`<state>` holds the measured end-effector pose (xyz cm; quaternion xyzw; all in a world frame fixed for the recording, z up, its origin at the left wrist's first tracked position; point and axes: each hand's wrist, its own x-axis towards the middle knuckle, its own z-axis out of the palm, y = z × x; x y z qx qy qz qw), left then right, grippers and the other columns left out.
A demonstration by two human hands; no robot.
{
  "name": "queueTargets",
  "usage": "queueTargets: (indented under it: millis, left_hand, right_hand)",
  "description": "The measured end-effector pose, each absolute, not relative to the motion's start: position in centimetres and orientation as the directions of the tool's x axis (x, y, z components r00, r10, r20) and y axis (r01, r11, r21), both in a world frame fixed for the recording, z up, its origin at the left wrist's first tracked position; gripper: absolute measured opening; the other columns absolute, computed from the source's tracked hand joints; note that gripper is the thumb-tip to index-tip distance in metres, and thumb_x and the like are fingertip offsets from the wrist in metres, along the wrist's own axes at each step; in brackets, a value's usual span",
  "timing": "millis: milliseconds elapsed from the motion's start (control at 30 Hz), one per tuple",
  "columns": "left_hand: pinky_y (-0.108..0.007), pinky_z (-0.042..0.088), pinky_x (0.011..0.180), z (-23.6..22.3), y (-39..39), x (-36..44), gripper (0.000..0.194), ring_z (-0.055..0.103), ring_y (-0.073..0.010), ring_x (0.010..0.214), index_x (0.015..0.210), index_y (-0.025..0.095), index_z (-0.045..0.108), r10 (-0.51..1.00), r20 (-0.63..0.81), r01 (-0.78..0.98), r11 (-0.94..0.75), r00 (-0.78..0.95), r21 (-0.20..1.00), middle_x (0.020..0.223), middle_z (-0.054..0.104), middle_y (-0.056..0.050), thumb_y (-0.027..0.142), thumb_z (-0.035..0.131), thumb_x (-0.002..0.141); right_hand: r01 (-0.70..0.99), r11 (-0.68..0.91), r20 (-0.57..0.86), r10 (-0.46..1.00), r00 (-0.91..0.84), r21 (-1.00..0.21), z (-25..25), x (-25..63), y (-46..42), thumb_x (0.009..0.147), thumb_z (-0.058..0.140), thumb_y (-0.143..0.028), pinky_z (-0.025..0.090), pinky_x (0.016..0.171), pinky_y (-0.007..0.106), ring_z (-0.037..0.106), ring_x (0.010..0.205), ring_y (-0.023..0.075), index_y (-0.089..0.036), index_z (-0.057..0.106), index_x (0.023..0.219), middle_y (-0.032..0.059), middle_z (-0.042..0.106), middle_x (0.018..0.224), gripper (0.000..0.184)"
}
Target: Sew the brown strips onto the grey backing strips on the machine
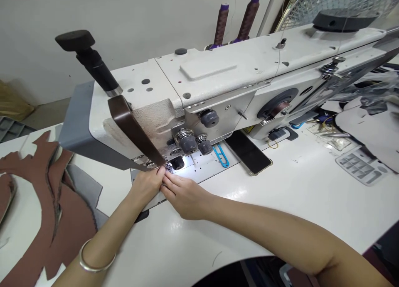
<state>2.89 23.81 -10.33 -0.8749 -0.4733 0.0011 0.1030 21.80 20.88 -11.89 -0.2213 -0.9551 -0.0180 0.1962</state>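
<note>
A large white industrial sewing machine (212, 75) stretches across the view, its lit needle area low at the left end. My left hand (149, 182) is beside the needle area, fingers bent and closed, with a metal bangle (93, 267) on that forearm. Touching it from the right, my right hand (186, 196) has its fingers pressed together toward the same spot. Whatever lies between the fingertips is hidden by the hands. The machine's metal bed plate (204, 170) shows just beyond my right hand.
Cut brown leather-like pieces (73, 212) lie on the left of the white table (249, 220). Behind the hands are a phone (249, 152) and a blue slotted tool (221, 156). Two brown thread spools (220, 26) stand behind the machine. Pale cut pieces (370, 125) and a stencil (358, 166) lie right.
</note>
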Motion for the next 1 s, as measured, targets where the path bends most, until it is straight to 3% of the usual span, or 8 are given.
queueTargets:
  millis: [300,533,600,767,867,1000]
  left_hand:
    - [-0.029,0.041,0.053,-10.8,23.7,2.6,0.025,0.060,-0.0215,0.059,0.086,0.014,0.064,0.710,0.303,0.772,-0.593,0.636,-0.230,0.069,0.064,-0.008,0.006,0.041,0.084]
    - [-0.028,0.043,0.056,-12.1,23.8,2.2,0.026,0.062,-0.0196,0.060,0.093,0.015,0.068,0.703,0.432,0.814,-0.560,0.564,-0.152,0.070,0.068,-0.008,0.010,0.043,0.087]
    - [-0.028,0.045,0.059,-12.1,24.0,2.4,0.027,0.063,-0.0200,0.061,0.092,0.016,0.069,0.736,0.424,0.836,-0.539,0.528,-0.104,0.070,0.069,-0.007,0.011,0.043,0.088]
    - [-0.038,0.051,0.082,-11.2,23.4,3.4,0.032,0.066,-0.0249,0.086,0.103,0.011,0.068,0.867,0.268,0.881,-0.461,0.421,0.107,0.094,0.072,-0.014,0.006,0.040,0.088]
    - [-0.036,0.049,0.090,-10.8,23.1,4.0,0.027,0.064,-0.0245,0.097,0.107,0.014,0.068,0.887,0.249,0.902,-0.422,0.390,0.094,0.105,0.071,-0.012,0.009,0.048,0.089]
    - [-0.033,0.046,0.095,-10.4,23.6,4.1,0.021,0.060,-0.0240,0.107,0.100,0.015,0.068,0.903,0.235,0.915,-0.390,0.359,0.102,0.113,0.068,-0.012,0.009,0.051,0.088]
  right_hand:
    - [0.434,0.901,0.439,0.385,-0.812,0.011,-11.9,21.7,21.0,0.090,0.037,-0.010,0.029,0.119,0.042,0.044,0.134,0.0301,0.007,0.053,0.125,0.0267,0.052,0.134,0.042]
    - [0.422,0.907,0.449,0.377,-0.810,-0.001,-12.4,21.9,20.9,0.087,0.043,-0.010,0.035,0.115,0.044,0.045,0.132,0.0337,0.007,0.055,0.123,0.0294,0.050,0.134,0.041]
    - [0.417,0.909,0.446,0.375,-0.812,-0.006,-12.4,21.9,20.9,0.088,0.043,-0.010,0.038,0.113,0.044,0.046,0.132,0.0335,0.006,0.057,0.118,0.0298,0.051,0.134,0.037]
    - [0.380,0.924,0.484,0.317,-0.816,0.035,-12.1,22.3,20.2,0.087,0.041,-0.006,0.051,0.101,0.046,0.055,0.122,0.0332,0.002,0.063,0.110,0.0270,0.059,0.124,0.033]
    - [0.373,0.925,0.520,0.283,-0.806,0.075,-12.4,22.6,20.0,0.086,0.039,-0.004,0.054,0.095,0.048,0.056,0.121,0.0327,0.001,0.063,0.113,0.0260,0.060,0.124,0.037]
    - [0.356,0.921,0.525,0.228,-0.820,0.157,-13.0,23.0,20.4,0.084,0.037,0.000,0.058,0.092,0.043,0.058,0.119,0.0309,-0.001,0.066,0.114,0.0218,0.061,0.125,0.041]
